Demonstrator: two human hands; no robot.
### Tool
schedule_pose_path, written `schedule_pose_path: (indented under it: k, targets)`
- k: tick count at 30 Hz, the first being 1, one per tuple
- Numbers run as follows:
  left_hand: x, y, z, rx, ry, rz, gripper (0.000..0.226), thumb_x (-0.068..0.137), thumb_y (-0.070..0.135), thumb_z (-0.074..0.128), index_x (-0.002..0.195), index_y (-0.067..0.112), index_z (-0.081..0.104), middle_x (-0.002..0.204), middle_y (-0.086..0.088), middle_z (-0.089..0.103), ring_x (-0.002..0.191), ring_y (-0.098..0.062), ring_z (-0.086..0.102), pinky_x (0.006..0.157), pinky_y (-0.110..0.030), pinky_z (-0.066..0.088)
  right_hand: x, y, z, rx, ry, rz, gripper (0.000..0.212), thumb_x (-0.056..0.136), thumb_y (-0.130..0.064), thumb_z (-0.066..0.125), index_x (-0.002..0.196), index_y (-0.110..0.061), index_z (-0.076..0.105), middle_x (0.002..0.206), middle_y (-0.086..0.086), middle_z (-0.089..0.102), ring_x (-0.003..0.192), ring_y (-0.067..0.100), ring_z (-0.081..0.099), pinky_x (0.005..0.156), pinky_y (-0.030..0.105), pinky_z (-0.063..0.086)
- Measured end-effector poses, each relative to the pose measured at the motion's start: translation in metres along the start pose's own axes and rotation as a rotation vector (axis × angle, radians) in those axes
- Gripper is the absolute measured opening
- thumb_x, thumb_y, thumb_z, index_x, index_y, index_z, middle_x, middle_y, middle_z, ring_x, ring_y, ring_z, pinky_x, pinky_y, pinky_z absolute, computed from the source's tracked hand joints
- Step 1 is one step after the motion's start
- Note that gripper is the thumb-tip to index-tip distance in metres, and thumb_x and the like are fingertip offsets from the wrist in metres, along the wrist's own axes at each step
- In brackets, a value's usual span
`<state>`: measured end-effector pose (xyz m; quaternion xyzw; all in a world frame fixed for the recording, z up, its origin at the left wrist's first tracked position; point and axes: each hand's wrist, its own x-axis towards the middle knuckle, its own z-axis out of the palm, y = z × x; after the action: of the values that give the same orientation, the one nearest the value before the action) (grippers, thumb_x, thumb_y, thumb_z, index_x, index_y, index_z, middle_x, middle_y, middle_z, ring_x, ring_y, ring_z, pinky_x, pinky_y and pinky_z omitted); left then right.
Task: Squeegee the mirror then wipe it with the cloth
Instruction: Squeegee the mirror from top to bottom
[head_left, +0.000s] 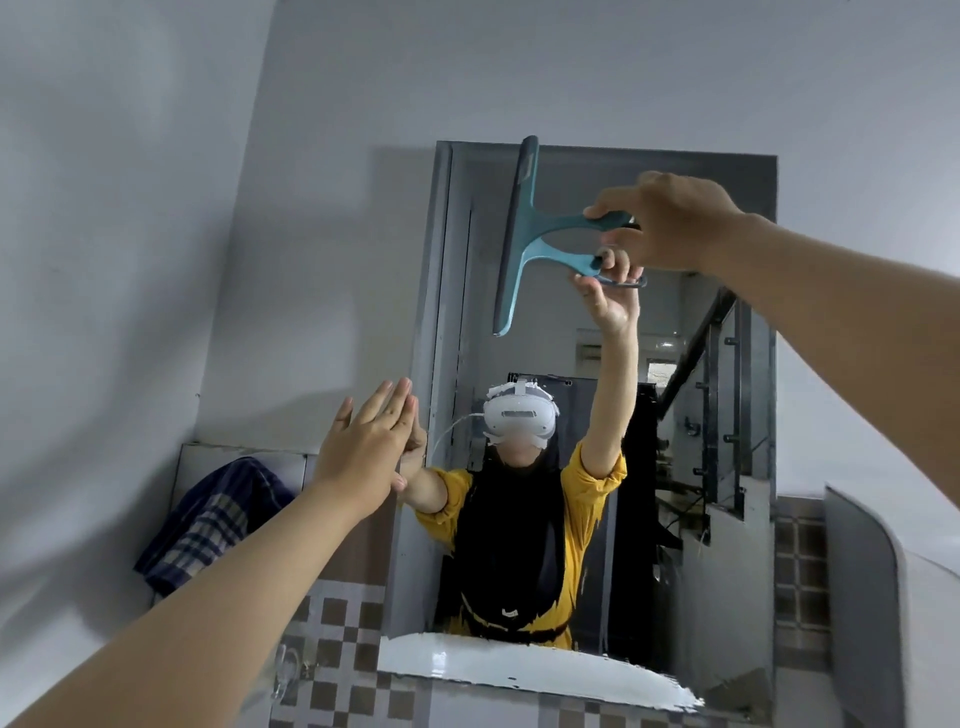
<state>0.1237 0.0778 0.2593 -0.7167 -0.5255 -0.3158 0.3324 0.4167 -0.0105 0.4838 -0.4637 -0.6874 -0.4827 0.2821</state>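
Note:
A tall rectangular mirror (727, 218) hangs on the wall ahead. My right hand (670, 221) grips the handle of a teal squeegee (524, 228), whose blade stands upright in the mirror's upper left part. My left hand (369, 447) is flat with fingers together, pressed at the mirror's left edge at mid height. A blue checked cloth (208, 525) hangs on the wall to the left of the mirror, below my left hand. The mirror reflects a person in a yellow top with a white headset.
A white basin (519, 670) sits under the mirror. Brown and white checked tiles (337, 639) cover the lower wall. A pale curved panel (862, 582) juts out at the right. Grey painted wall surrounds the mirror.

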Motion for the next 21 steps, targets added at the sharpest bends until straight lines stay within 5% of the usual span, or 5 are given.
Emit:
schedule_pose_path:
  k: [15, 18, 21]
  targets:
    - [-0.002, 0.017, -0.006, -0.037, 0.002, -0.103, 0.061, 0.09, 0.018, 0.042, 0.146, 0.012, 0.018, 0.157, -0.005, 0.009, 0.144, -0.021, 0.008, 0.115, -0.048, 0.006, -0.072, 0.101, -0.011, -0.038, 0.006, 0.147, 0.033, 0.093, -0.033, 0.056, 0.126, -0.032, 0.057, 0.099, 0.011, 0.058, 0.089, 0.035, 0.058, 0.075, 0.04, 0.047]
    - [0.001, 0.021, -0.006, 0.084, -0.093, -0.155, 0.07, 0.091, 0.032, 0.042, 0.147, 0.014, 0.004, 0.157, -0.004, -0.005, 0.142, -0.017, -0.011, 0.115, -0.043, -0.001, -0.081, 0.111, -0.013, -0.043, 0.01, 0.171, 0.031, 0.093, -0.032, 0.055, 0.125, -0.033, 0.056, 0.1, 0.012, 0.058, 0.093, 0.036, 0.058, 0.079, 0.043, 0.048]
    - [0.002, 0.025, -0.007, 0.174, -0.131, -0.197, 0.074, 0.091, 0.038, 0.04, 0.146, 0.015, -0.004, 0.156, -0.001, -0.012, 0.143, -0.017, -0.011, 0.115, -0.04, -0.002, -0.088, 0.119, -0.013, -0.05, 0.021, 0.17, 0.031, 0.094, -0.031, 0.055, 0.125, -0.033, 0.056, 0.102, 0.014, 0.06, 0.094, 0.038, 0.058, 0.081, 0.044, 0.049]
